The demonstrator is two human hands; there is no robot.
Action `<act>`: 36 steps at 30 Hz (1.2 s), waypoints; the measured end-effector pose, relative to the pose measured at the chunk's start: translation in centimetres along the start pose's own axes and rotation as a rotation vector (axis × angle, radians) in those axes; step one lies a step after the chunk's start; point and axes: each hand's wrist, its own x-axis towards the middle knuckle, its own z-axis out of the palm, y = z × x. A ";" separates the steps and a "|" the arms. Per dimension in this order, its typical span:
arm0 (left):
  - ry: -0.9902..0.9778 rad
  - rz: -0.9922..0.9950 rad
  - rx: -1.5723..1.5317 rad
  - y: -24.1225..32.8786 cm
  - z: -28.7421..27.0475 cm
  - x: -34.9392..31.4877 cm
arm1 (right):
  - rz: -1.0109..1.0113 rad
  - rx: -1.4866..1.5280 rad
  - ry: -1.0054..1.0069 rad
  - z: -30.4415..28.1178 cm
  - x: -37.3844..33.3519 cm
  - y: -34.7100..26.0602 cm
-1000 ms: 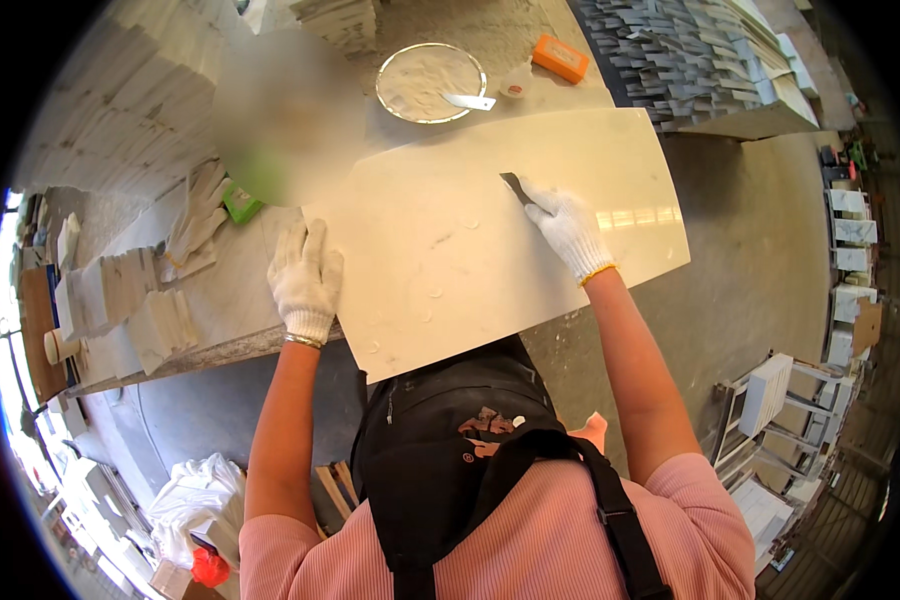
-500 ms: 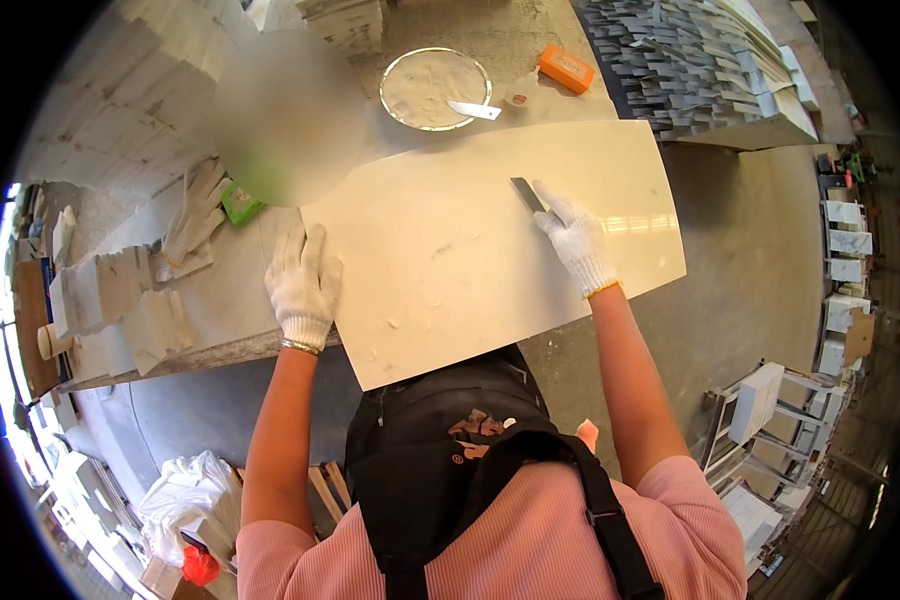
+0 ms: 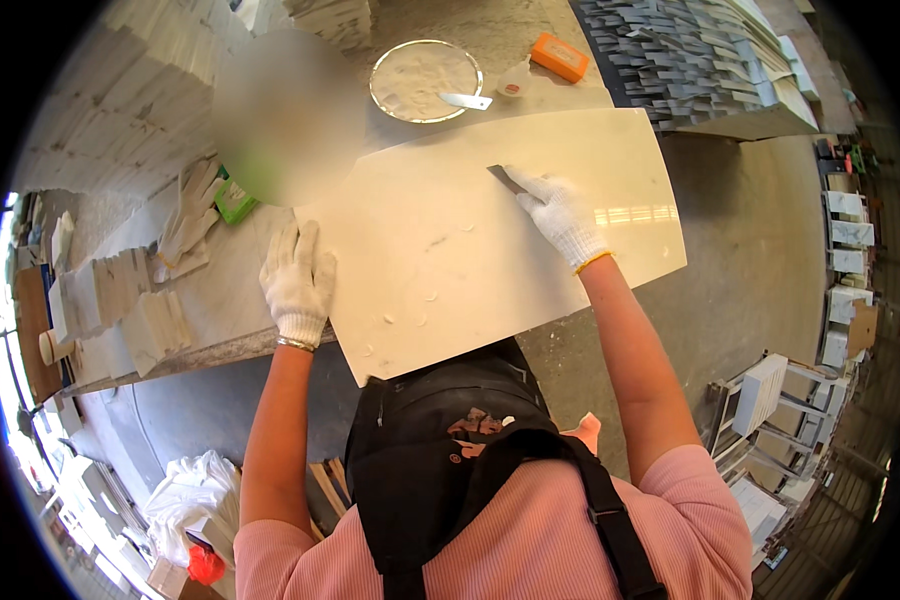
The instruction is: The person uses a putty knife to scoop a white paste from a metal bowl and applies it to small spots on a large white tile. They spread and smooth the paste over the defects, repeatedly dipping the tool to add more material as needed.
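Observation:
A pale stone slab point(image 3: 450, 290) with a glossy face lies in front of me, its near edge at my black apron. Wearing a white knit glove, my right hand point(image 3: 560, 215) grips a flat grey scraper blade point(image 3: 506, 180) over the slab's far right half. Small whitish shavings point(image 3: 422, 320) are scattered on the slab. My left hand point(image 3: 298, 275), also gloved, rests flat with its fingers spread at the slab's left edge; it holds nothing.
Beyond the slab are a round tray of pale powder or paste point(image 3: 425, 78), a white-bladed spatula point(image 3: 465, 101), a small bottle point(image 3: 515, 80) and an orange box point(image 3: 558, 57). A green box point(image 3: 235, 202) and stone pieces point(image 3: 110, 290) lie left. Stacked strips point(image 3: 670, 60) stand far right.
My right hand has moved a little left and away from me with the scraper blade, whose angle is now flatter. The left hand stays almost in place. More curled shavings show.

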 end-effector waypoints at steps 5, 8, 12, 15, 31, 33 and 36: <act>0.005 0.001 -0.004 0.0 0.0 0.1 | -0.050 -0.010 -0.020 0.0 -1.5 -0.8; 0.006 -0.004 -0.003 0.0 -0.2 0.0 | -0.072 0.087 0.016 0.3 -1.9 -0.7; 0.019 0.004 0.008 0.2 -0.1 0.1 | 0.013 0.203 0.057 0.0 -0.4 0.5; 0.023 0.009 0.009 0.1 0.0 0.0 | 0.035 0.076 0.067 0.1 0.0 -0.4; 0.006 0.001 -0.023 0.9 -0.9 0.4 | 0.015 0.192 0.031 1.0 0.3 0.8; 0.030 0.025 0.000 0.5 -0.8 0.2 | 0.068 0.197 0.032 -0.4 -0.2 -1.1; 0.054 0.041 0.000 0.5 -0.7 0.2 | -0.008 0.066 -0.031 -0.1 -0.9 -1.7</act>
